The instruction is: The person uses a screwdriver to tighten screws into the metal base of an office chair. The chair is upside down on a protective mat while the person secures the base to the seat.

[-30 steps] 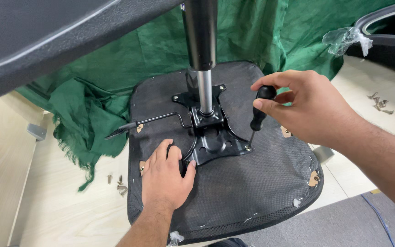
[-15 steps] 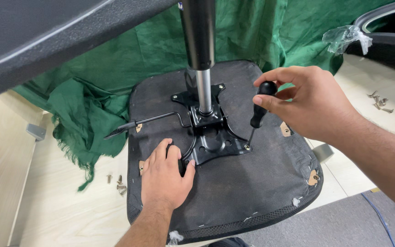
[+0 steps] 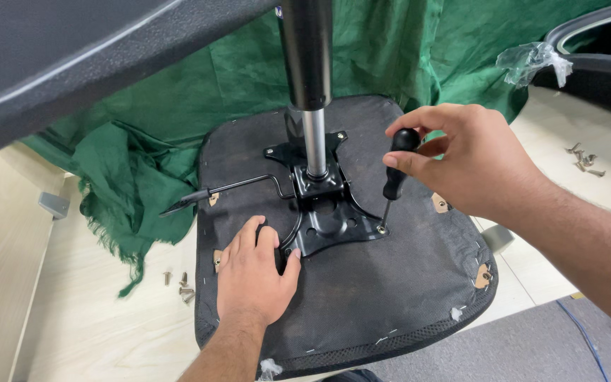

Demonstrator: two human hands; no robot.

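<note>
Fingers of right hand (image 3: 475,159) pinching black screwdriver (image 3: 394,177) over stamped steel plate (image 3: 327,219); left hand (image 3: 252,276) spread flat on fabric seat underside (image 3: 390,297).

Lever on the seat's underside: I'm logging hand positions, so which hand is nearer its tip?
Left. The left hand lies flat on the seat just below the lever; the right hand holds a screwdriver across the plate.

black seat underside (image 3: 362,311), black mounting plate (image 3: 323,223), black screwdriver handle (image 3: 397,166), green cloth (image 3: 178,120).
</note>
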